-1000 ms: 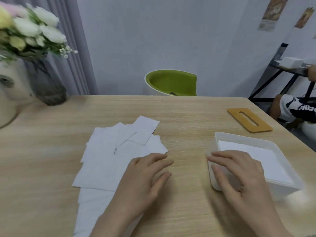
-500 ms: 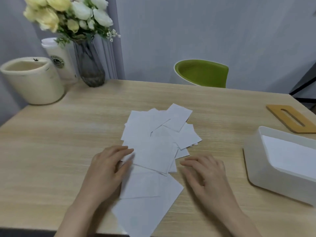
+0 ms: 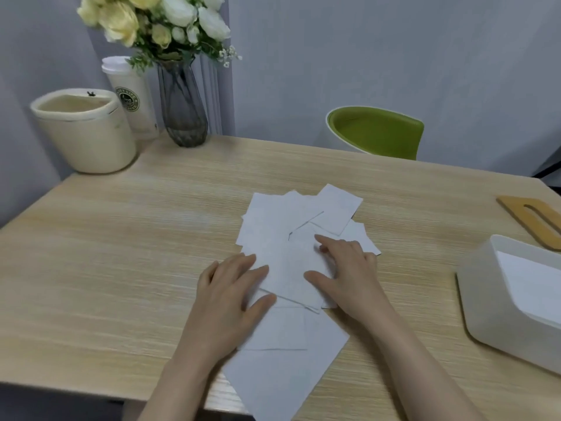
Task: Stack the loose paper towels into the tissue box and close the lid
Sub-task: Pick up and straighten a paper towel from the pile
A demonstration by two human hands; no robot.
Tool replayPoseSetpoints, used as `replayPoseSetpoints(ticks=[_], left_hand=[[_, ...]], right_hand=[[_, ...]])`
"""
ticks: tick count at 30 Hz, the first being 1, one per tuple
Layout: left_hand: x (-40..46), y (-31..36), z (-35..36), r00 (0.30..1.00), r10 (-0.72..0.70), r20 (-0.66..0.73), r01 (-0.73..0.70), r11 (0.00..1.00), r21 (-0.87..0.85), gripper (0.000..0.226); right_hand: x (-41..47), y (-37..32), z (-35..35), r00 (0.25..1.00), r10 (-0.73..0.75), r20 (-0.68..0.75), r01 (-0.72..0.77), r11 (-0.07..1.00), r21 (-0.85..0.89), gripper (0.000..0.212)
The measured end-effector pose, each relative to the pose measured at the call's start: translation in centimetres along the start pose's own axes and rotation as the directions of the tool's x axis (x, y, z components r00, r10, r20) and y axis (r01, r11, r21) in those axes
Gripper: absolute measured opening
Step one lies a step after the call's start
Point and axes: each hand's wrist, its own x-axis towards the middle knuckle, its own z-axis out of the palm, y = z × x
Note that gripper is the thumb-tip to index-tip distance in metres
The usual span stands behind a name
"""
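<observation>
Gathering looks tricky from where I stand: the loose paper towels [image 3: 291,262] lie fanned out on the wooden surface [image 3: 121,268], one sheet hanging over the near edge, and that one seems likeliest to slip to the floor if the pile gets dragged. The left hand [image 3: 230,296] rests flat on the sheets with fingers [image 3: 243,262] spread and straight; the right hand [image 3: 349,268] also lies on them, fingers loosely extended, gripping nothing. Thin sheets could crumple or skew under a sideways push. The tissue box [image 3: 485,299] sits well apart to the right, open and already holding some towels, its lid [image 3: 534,217] lying behind it.
</observation>
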Motion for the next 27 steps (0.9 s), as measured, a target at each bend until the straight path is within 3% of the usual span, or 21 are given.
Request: replayPoseSetpoints(ticks=[4,12,18,27], left_hand=[[0.0,-0.1,0.1,1.000,0.010,-0.005,-0.010,1.000,-0.005,0.047],[0.0,-0.1,0.3,0.999,0.026,-0.039,-0.027,0.999,-0.025,0.048],[-0.1,-0.3,0.5,0.998,0.044,-0.053,-0.045,0.999,-0.011,0.041],[-0.1,-0.3,0.5,0.997,0.035,-0.064,-0.036,0.999,-0.016,0.057]], right_hand=[[1.0,-0.6,0.1,1.000,0.019,-0.001,-0.019,0.999,-0.049,0.057],[2.0,-1.2,-0.1,0.998,0.058,0.028,-0.057,0.997,-0.054,0.038],[1.1,-1.1,0.1,0.999,0.036,0.005,-0.036,0.999,-0.028,0.045],[0.9,-0.5,0.1,0.995,0.096,0.001,-0.096,0.993,0.076,0.025]])
